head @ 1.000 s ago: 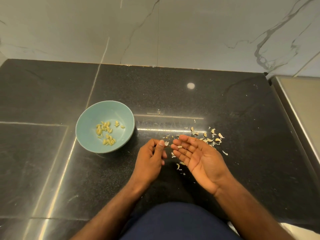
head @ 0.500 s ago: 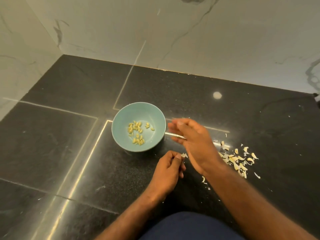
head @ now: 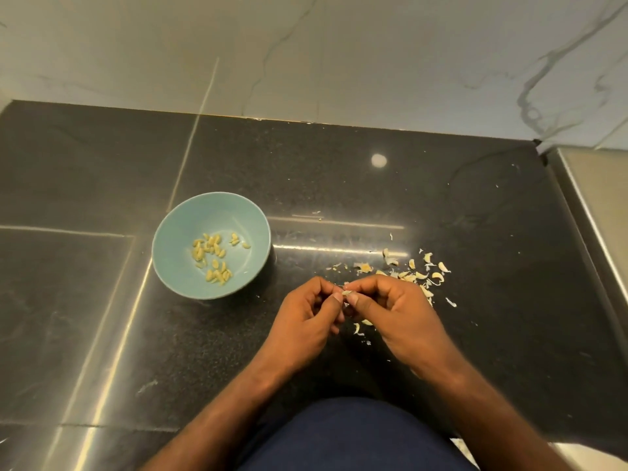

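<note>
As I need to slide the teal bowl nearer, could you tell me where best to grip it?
Probably pinch the teal bowl by its bare right rim from above, thumb inside: it stands upright with flaring walls, and the seeds lie low in its middle.

A tiny pale-green seed pod (head: 346, 293) is lying pinched between the fingertips of the left hand (head: 307, 321) and right hand (head: 397, 314), near centre.

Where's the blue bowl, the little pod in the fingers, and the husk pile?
Blue bowl (head: 176, 232), head view, bare inner wall.
Pod (head: 346, 293), head view, its visible middle.
Husk pile (head: 419, 275), head view, one pale husk.
</note>
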`<state>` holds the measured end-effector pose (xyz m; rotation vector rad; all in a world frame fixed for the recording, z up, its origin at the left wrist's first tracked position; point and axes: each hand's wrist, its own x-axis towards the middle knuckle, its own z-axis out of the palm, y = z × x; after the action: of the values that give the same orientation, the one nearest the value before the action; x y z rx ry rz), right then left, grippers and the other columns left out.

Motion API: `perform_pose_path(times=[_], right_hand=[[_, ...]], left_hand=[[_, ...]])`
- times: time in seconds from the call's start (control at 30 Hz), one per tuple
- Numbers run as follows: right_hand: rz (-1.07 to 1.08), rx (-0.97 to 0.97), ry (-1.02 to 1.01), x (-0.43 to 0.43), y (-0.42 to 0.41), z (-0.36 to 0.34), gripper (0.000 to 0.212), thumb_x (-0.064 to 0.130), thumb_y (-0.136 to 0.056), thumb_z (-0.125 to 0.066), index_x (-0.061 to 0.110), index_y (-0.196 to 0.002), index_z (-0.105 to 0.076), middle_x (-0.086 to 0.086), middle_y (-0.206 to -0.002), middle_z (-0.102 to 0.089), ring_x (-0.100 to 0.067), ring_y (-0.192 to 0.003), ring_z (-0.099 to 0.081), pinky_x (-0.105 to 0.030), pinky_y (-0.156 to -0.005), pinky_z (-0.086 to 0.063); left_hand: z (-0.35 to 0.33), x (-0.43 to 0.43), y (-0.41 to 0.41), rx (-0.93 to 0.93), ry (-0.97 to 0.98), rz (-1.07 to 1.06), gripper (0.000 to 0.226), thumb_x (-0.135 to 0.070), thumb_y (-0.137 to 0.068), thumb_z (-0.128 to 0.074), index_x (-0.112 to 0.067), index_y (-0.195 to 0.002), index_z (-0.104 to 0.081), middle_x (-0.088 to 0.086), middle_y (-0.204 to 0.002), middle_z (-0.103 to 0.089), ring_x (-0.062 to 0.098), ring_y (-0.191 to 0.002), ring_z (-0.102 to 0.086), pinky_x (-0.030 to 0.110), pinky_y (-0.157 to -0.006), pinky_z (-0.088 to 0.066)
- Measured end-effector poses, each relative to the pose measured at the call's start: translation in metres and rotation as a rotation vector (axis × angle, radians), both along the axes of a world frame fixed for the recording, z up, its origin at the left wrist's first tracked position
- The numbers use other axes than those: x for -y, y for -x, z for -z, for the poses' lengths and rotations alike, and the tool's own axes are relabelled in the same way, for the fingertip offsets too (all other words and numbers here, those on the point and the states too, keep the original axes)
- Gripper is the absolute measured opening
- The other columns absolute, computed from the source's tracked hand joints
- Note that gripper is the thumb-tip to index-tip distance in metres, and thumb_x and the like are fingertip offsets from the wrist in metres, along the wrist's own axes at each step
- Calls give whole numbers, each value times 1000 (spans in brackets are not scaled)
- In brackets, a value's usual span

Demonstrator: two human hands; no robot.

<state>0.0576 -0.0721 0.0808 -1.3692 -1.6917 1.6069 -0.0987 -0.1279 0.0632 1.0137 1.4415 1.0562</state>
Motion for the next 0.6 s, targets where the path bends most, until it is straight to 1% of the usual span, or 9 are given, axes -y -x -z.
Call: perform_pose_path(times=[0.1, 0.2, 0.27, 0.37, 0.47, 0.53, 0.6], right_hand=[[21, -47, 43, 1, 0, 0, 12, 9, -94, -64, 15, -99, -74, -4, -87, -76, -18, -83, -74, -35, -80, -60], [74, -172, 149, 1, 1, 1, 11, 5, -94, -62, 6, -98, -73, -12, -86, -75, -24, -81, -73, -34, -75, -58], [92, -241, 212, 1, 2, 1, 12, 5, -93, -63, 4, -98, -73, -14, -88, -74, -25, -81, -72, -32, -72, -57], [109, -302, 277, 1, 1, 0, 13, 8, -89, -66, 4, -100, -73, -16, -91, -74, -25, -81, -71, -31, -71, -57], [121, -322, 284, 0, 1, 0, 12, 6, -88, -68, 5, -99, -73, -14, -91, -73, -23, -79, -69, -30, -69, -57], [165, -318, 255, 1, 2, 1, 10, 3, -88, -68, 6, -96, -72, -9, -85, -72, -21, -74, -66, -29, -66, -56], [255, -293, 197, 1, 2, 2, 9, 0, -88, -69, 7, -94, -71, -5, -77, -70, -19, -70, -64, -28, -63, -54]], left_hand=[[0, 1, 0, -19, -33, 20, 11, -14, -99, -56, -15, -91, -64, -2, -68, -64, 7, -61, -60, 18, -60, -49], [-2, 2, 0, -29, -83, 14, 12, -14, -98, -56, -14, -89, -63, 2, -68, -63, 9, -61, -58, 22, -61, -50], [-2, 3, 0, -24, -108, 3, 13, -15, -99, -57, -12, -89, -64, 4, -71, -64, 9, -61, -58, 22, -60, -50], [-4, 3, 1, -17, -140, 2, 14, -22, -96, -56, -13, -89, -64, 2, -72, -65, 8, -61, -57, 22, -59, -49], [-5, 3, 3, -32, -149, 12, 13, -22, -96, -55, -15, -88, -64, -1, -69, -64, 8, -60, -56, 23, -59, -49], [-5, 3, 3, -38, -142, 0, 14, -15, -99, -56, -14, -88, -64, -4, -65, -60, 9, -58, -55, 24, -59, -49], [-5, 2, 2, -37, -122, -27, 14, -10, -99, -56, -11, -88, -65, -3, -63, -59, 9, -57, -54, 23, -58, -48]])
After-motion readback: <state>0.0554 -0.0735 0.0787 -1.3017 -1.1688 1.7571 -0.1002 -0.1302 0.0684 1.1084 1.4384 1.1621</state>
